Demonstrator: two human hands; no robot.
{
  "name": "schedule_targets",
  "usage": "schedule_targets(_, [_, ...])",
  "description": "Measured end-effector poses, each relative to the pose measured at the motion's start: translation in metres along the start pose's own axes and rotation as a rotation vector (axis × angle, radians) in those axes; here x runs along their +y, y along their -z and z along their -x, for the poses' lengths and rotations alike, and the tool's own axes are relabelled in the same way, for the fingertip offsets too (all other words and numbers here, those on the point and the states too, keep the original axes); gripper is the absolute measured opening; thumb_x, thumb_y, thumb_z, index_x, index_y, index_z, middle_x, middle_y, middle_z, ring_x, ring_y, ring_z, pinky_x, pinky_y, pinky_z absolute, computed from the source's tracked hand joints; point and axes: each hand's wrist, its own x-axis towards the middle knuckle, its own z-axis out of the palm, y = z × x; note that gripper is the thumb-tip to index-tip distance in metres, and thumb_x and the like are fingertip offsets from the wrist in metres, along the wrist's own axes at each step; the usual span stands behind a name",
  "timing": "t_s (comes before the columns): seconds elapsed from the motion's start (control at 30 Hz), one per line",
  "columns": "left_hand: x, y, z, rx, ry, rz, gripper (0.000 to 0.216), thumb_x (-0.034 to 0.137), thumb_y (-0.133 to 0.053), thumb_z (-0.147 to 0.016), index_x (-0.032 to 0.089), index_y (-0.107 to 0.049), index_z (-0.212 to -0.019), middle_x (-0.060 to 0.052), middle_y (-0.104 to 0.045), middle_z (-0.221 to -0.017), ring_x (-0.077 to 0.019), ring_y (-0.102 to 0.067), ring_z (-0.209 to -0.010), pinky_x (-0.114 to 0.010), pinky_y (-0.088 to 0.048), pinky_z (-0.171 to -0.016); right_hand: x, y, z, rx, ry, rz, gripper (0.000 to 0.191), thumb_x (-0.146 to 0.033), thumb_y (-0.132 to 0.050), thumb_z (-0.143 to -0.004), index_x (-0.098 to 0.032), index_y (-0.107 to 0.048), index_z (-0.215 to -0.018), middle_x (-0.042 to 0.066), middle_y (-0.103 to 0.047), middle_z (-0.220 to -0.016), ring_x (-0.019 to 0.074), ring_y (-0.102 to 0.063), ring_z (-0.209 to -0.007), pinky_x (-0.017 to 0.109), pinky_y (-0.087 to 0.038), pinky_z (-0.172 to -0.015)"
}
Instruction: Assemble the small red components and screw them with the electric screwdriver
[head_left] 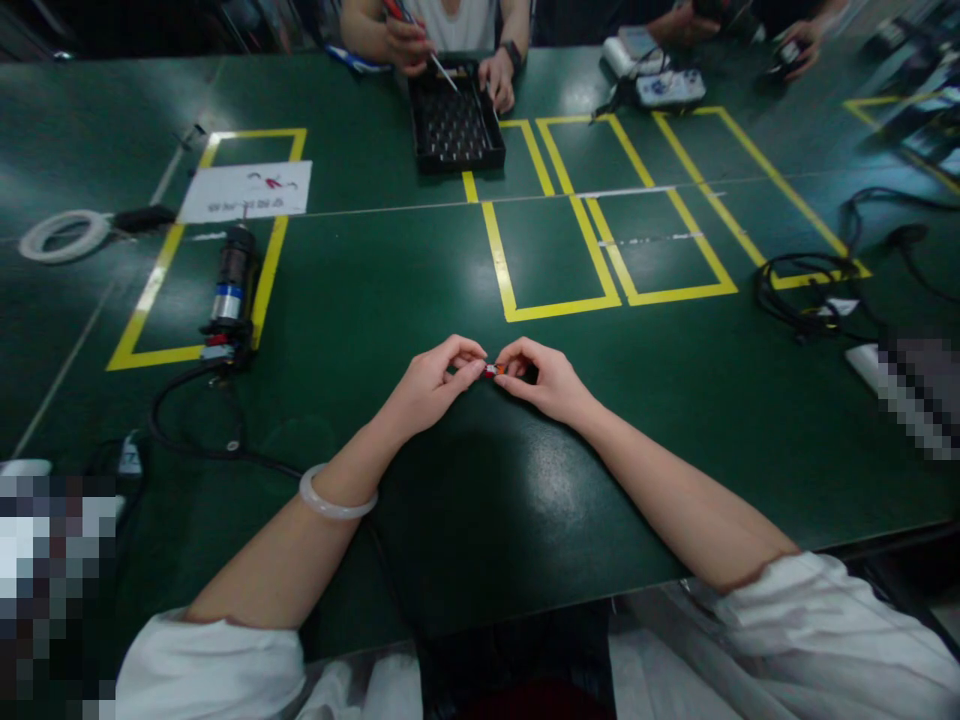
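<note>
Above the green table, my left hand point(444, 378) and my right hand point(541, 378) meet with their fingertips almost touching. Between them is a small part point(490, 370) with red, white and orange on it, too small for me to name. The thumb and index finger of my left hand pinch its red and white end. My right hand pinches the orange end in the same way. A pale bangle point(337, 497) circles my left wrist.
A cylindrical electric tool point(231, 285) with a black cable stands left on the green table point(360, 270). Across from me, a person's hands work over a black tray point(459, 160). Coiled black cable point(802, 290) lies right, a white coil point(64, 237) far left. Yellow tape marks rectangles.
</note>
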Motion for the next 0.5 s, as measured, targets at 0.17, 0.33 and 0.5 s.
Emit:
schedule_targets(0.17, [-0.02, 0.051, -0.006, 0.164, -0.012, -0.343, 0.042, 0.044, -0.055, -0.093, 0.017, -0.06, -0.125, -0.013, -0.057, -0.13, -0.025, -0.062, -0.11, -0.036, -0.054, -0.087, 0.0, 0.0, -0.001, -0.01, -0.013, 0.009, 0.012, -0.024, -0.068, -0.084, -0.018, -0.062, -0.094, -0.001, -0.063, -0.078, 0.0117, -0.057, -0.067, 0.026, -0.046, -0.066])
schedule_targets(0.33, [-0.056, 0.137, 0.01, 0.418, 0.153, -0.823, 0.057, 0.041, -0.059, -0.091, 0.007, -0.051, -0.137, -0.02, -0.049, -0.145, -0.0347, -0.04, -0.14, -0.05, -0.031, -0.118, 0.003, -0.001, -0.001, -0.02, -0.001, -0.007, 0.013, -0.026, -0.068, -0.084, -0.018, -0.062, -0.093, 0.0, -0.065, -0.081, 0.0114, -0.057, -0.067, 0.026, -0.047, -0.067])
schedule_targets(0.5, [-0.094, 0.2, 0.052, 0.428, 0.562, -0.953, 0.078, 0.062, -0.064, -0.082, 0.004, -0.049, -0.132, -0.024, -0.052, -0.137, -0.0425, -0.049, -0.126, -0.06, -0.042, -0.105, 0.002, -0.001, -0.001, -0.024, 0.016, 0.004, 0.012, -0.024, -0.067, -0.085, -0.017, -0.062, -0.093, 0.0, -0.065, -0.082, 0.0112, -0.057, -0.068, 0.026, -0.047, -0.068])
